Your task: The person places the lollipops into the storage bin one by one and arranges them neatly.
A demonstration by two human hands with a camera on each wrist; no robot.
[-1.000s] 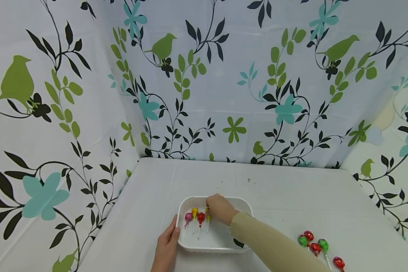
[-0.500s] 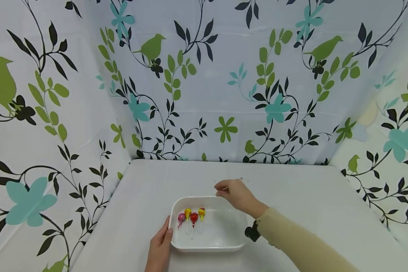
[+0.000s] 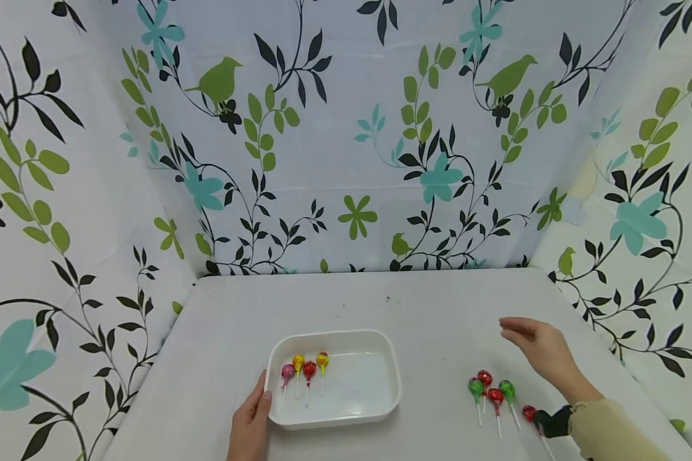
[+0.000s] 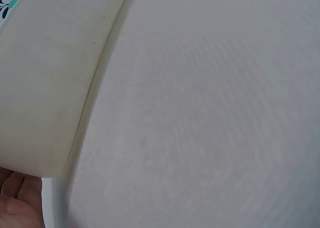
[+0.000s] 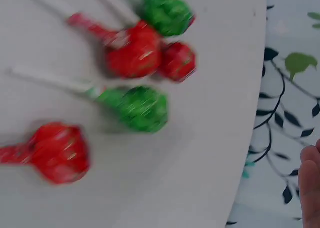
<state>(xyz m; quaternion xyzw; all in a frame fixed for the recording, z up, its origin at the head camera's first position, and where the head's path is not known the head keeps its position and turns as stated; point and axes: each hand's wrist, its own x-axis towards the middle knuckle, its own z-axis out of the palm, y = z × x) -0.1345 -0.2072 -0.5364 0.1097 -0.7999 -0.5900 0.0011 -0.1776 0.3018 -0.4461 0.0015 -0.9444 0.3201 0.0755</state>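
My left hand (image 3: 250, 419) holds the left wall of a white rectangular tray (image 3: 337, 422), its thumb at the rim. Inside, at the left, lie a pink lollipop (image 3: 288, 371), a red one (image 3: 309, 369), and two yellow ones, one beside the pink (image 3: 298, 363) and one further right (image 3: 322, 360). My right hand (image 3: 544, 352) hovers with extended fingers above the table at the right, holding nothing. Below it lie green lollipops (image 3: 507, 388) and red lollipops (image 3: 496, 396), large in the right wrist view; the nearest red one (image 3: 528, 413) is partly behind dark wrist gear.
The white table (image 3: 438, 320) has a few dark specks near its back. Patterned cloth (image 3: 323, 128) with birds and leaves surrounds it at the back and sides. Pale surfaces fill most of the left wrist view, with the left hand's fingers (image 4: 22, 198) at the lower left corner.
My right hand has left the second yellow lollipop lying in the tray, lifted away, and travelled right to above the loose lollipops. The left hand stays at the tray. The head view has turned right.
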